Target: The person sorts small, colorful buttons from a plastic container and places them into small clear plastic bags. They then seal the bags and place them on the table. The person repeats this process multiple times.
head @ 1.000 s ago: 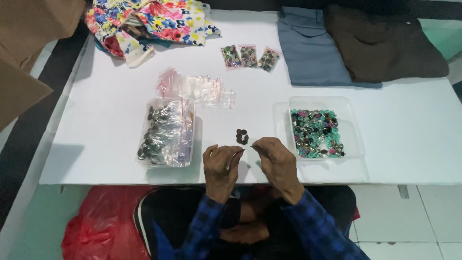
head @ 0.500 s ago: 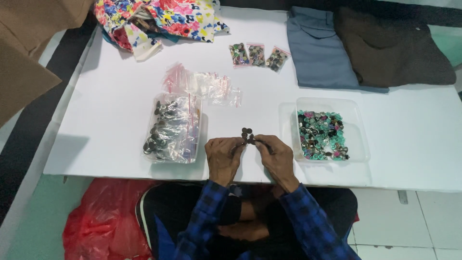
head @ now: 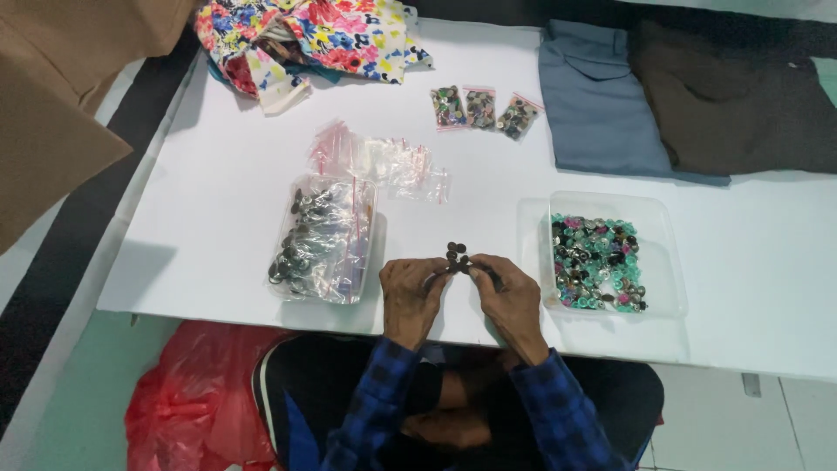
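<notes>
Here my left hand (head: 410, 296) and right hand (head: 510, 301) meet at the near edge of the white table (head: 218, 218), fingertips of both pinched on a small cluster of dark buttons (head: 455, 255), just left of the clear tray (head: 663, 253) of mixed buttons. Judged light, hard, slippery; best gripped by the rims.

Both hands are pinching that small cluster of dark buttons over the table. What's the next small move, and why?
Probably ease the dark buttons into a small clear bag. Both the left hand and the right hand pinch the cluster just above the white table, and three filled little bags already lie further back.
</notes>
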